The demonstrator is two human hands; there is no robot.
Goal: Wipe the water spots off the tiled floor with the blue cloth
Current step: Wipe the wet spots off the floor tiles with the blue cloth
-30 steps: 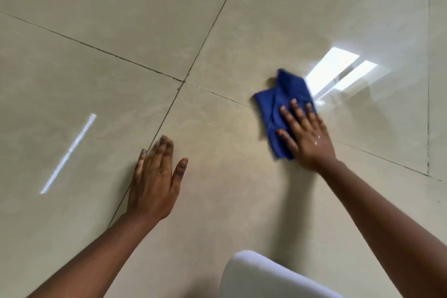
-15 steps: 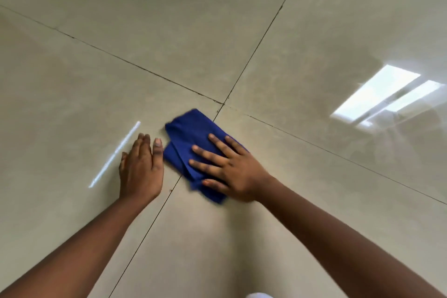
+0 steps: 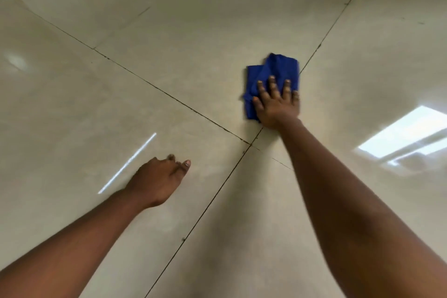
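Observation:
A folded blue cloth (image 3: pixel 278 69) lies on the glossy beige tiled floor (image 3: pixel 169 31), just beyond the crossing of two grout lines. My right hand (image 3: pixel 277 104) presses flat on the cloth's near half with fingers spread, arm stretched forward. My left hand (image 3: pixel 159 178) rests on the tile to the lower left, fingers curled down against the floor, holding nothing. No water spots can be made out on the tiles.
Dark grout lines (image 3: pixel 169 97) cross near the middle of the view. A bright window reflection (image 3: pixel 406 133) shines on the right tile, and a thin light streak (image 3: pixel 128 162) on the left tile beside my left hand.
My right hand has pushed the blue cloth forward and to the right, away from my left hand and across the grout crossing. My left hand stays planted, its fingers now curled.

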